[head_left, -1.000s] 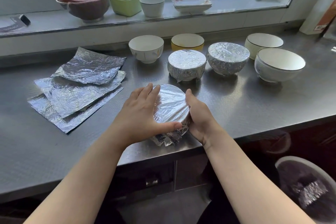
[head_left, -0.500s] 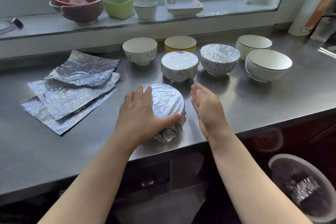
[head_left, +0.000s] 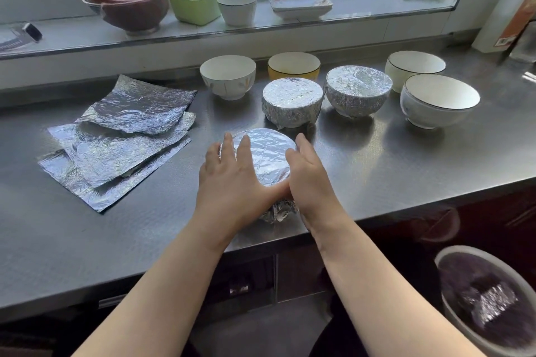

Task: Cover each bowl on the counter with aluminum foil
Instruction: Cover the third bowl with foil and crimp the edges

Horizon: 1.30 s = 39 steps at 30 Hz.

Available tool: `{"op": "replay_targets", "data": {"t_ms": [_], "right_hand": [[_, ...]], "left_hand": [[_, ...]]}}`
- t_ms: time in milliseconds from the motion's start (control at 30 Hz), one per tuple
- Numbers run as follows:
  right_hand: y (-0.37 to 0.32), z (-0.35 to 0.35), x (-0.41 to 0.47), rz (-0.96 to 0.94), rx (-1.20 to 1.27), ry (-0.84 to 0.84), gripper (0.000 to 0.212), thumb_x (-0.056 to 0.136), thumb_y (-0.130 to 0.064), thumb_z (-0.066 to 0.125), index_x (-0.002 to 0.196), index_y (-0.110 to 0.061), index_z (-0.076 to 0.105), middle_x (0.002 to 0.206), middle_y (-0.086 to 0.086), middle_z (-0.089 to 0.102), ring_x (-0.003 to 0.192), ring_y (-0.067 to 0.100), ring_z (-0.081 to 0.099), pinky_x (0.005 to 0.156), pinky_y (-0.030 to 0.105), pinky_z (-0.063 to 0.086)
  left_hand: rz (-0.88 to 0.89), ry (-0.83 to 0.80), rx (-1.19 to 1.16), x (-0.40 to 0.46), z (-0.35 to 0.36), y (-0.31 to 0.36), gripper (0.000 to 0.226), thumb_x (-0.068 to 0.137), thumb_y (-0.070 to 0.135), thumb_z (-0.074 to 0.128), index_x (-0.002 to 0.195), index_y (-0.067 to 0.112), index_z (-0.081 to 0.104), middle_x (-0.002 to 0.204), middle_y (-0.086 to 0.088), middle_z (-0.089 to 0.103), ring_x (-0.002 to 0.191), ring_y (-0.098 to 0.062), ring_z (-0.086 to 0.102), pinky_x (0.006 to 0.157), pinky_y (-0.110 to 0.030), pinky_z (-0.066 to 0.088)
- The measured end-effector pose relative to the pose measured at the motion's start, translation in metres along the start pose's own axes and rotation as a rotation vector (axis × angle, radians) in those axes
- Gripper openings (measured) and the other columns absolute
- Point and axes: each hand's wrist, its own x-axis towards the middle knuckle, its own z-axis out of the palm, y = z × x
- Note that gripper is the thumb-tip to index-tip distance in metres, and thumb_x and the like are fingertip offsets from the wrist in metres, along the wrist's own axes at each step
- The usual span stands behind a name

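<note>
The bowl I am wrapping [head_left: 262, 159] sits near the counter's front edge [head_left: 174, 240], directly between my hands, so neither has to reach for it. My left hand [head_left: 232, 182] lies over its rim at about nine o'clock, fingers straight and spread on the foil top, thumb running along the near side. My right hand [head_left: 309, 180] stands on edge at three o'clock, fingers straight and together, palm pressed to the bowl's wall. At six o'clock, below my thumbs, a crumpled tail of foil [head_left: 278, 211] sticks out; I think it is not yet tucked, though my hands hide most of it. That is where the next press belongs, and both hands are equally near.

Farther off, at twelve to one o'clock, stand two covered bowls [head_left: 292, 101]. Behind and beside them four bowls [head_left: 439, 100] wait open. The spare foil sheets [head_left: 121, 136] lie at ten o'clock, nearer my left hand.
</note>
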Motion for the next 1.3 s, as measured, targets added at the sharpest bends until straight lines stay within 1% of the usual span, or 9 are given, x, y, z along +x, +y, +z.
{"op": "replay_targets", "data": {"t_ms": [133,233,367,467,600,867,1033,1133,1300], "right_hand": [[0.002,-0.004,0.004,0.028,0.109,-0.042,0.026,0.1,-0.027,0.039,0.119,-0.019,0.055,0.116,-0.009,0.061,0.109,0.005,0.057,0.103,0.033,0.043],[0.007,-0.008,0.011,0.06,0.166,-0.031,0.024,0.104,-0.022,0.038,0.092,-0.018,0.059,0.085,-0.006,0.067,0.08,-0.001,0.067,0.08,0.02,0.054],[0.012,-0.008,0.016,0.172,0.27,-0.046,0.034,0.1,-0.025,0.037,0.114,-0.008,0.064,0.112,0.02,0.069,0.105,0.03,0.068,0.093,0.046,0.055],[0.016,-0.011,0.02,0.285,0.376,-0.069,0.04,0.105,-0.027,0.034,0.117,-0.004,0.064,0.112,0.018,0.071,0.1,0.029,0.07,0.083,0.037,0.058],[0.015,-0.015,0.026,0.315,0.359,-0.122,0.048,0.102,-0.037,0.039,0.122,0.001,0.061,0.125,0.027,0.061,0.119,0.045,0.057,0.103,0.057,0.045],[-0.01,-0.029,0.046,0.28,0.101,-0.234,0.042,0.105,-0.035,0.039,0.121,-0.001,0.059,0.118,0.018,0.068,0.111,0.032,0.065,0.102,0.044,0.048],[-0.021,-0.038,0.041,0.067,-0.06,0.051,0.044,0.101,-0.019,0.043,0.132,0.012,0.042,0.141,0.026,0.047,0.133,0.039,0.044,0.114,0.053,0.032],[-0.024,-0.031,0.017,-0.041,-0.056,0.082,0.048,0.102,-0.013,0.039,0.149,-0.006,0.032,0.153,0.005,0.04,0.141,0.015,0.036,0.119,0.037,0.027],[-0.012,-0.01,-0.012,-0.128,-0.191,0.0,0.053,0.103,-0.014,0.037,0.154,-0.012,0.022,0.16,-0.002,0.024,0.146,0.006,0.021,0.117,0.02,0.016]], "left_hand": [[-0.001,-0.01,0.005,0.0,-0.001,0.001,0.127,0.052,0.096,0.017,0.154,0.021,0.015,0.163,-0.008,0.011,0.148,-0.025,0.007,0.118,-0.043,0.015],[0.0,-0.015,0.006,0.0,-0.002,0.001,0.126,0.054,0.097,0.02,0.154,0.02,0.015,0.163,-0.008,0.011,0.148,-0.026,0.006,0.118,-0.043,0.016],[-0.008,-0.021,-0.006,-0.001,-0.003,0.002,0.123,0.059,0.097,0.029,0.154,0.02,0.016,0.163,-0.007,0.011,0.148,-0.026,0.006,0.119,-0.044,0.015],[-0.016,-0.028,-0.005,-0.001,-0.005,0.003,0.125,0.056,0.098,0.027,0.154,0.02,0.014,0.163,-0.008,0.01,0.148,-0.027,0.006,0.118,-0.044,0.015],[-0.041,-0.091,-0.063,-0.006,-0.014,0.005,0.129,0.051,0.096,0.019,0.155,0.02,0.008,0.164,-0.007,0.002,0.149,-0.026,0.001,0.118,-0.044,0.012],[-0.031,-0.089,0.007,-0.006,-0.03,-0.018,0.102,0.076,0.086,0.017,0.156,0.023,0.004,0.164,-0.003,-0.003,0.15,-0.027,0.005,0.118,-0.045,0.013],[0.365,-0.038,0.1,0.03,-0.028,-0.024,0.092,0.081,0.078,-0.001,0.156,0.027,0.014,0.164,0.004,0.008,0.151,-0.015,0.004,0.12,-0.036,0.001],[0.459,-0.098,0.115,0.042,-0.023,-0.025,0.091,0.081,0.077,0.001,0.156,0.028,0.018,0.163,0.007,0.013,0.15,-0.011,0.008,0.118,-0.031,0.004],[0.443,-0.125,0.081,0.045,-0.012,-0.029,0.092,0.078,0.078,0.001,0.154,0.031,0.025,0.162,0.009,0.017,0.149,-0.011,0.012,0.119,-0.036,0.015]]}}
